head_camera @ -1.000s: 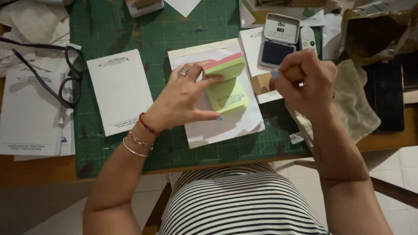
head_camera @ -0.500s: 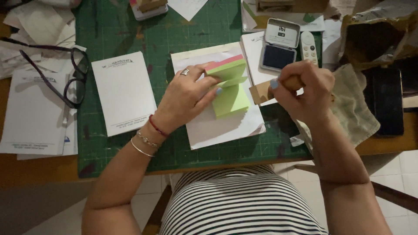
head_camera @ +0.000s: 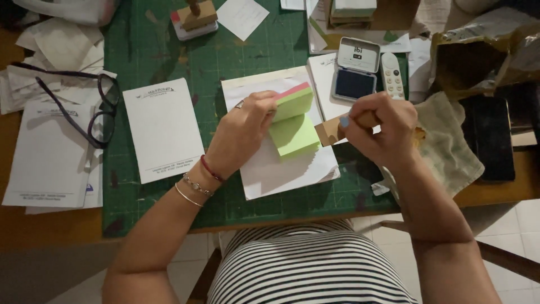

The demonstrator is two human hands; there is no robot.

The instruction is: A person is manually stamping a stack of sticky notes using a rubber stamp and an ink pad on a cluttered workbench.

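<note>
My left hand (head_camera: 244, 134) holds a pad of green sticky notes (head_camera: 293, 123) with a pink top edge, bending the upper sheets up over a stack of white paper (head_camera: 287, 169). My right hand (head_camera: 382, 126) is closed around a wooden stamp (head_camera: 332, 129), whose block end points at the green pad from the right, a little apart from it. An open blue ink pad (head_camera: 353, 79) in a metal tin lies just beyond the right hand.
A green cutting mat (head_camera: 169, 50) covers the desk. A white notepad (head_camera: 163, 129) lies left of the hands, and glasses (head_camera: 98, 107) rest on papers further left. A second wooden stamp (head_camera: 196, 17), a white remote (head_camera: 392, 76), a cloth (head_camera: 450, 146) and a dark phone (head_camera: 492, 141) are around.
My left hand has lifted and bent the top sheets of the green pad further up. My right hand has moved slightly left with the stamp toward the pad.
</note>
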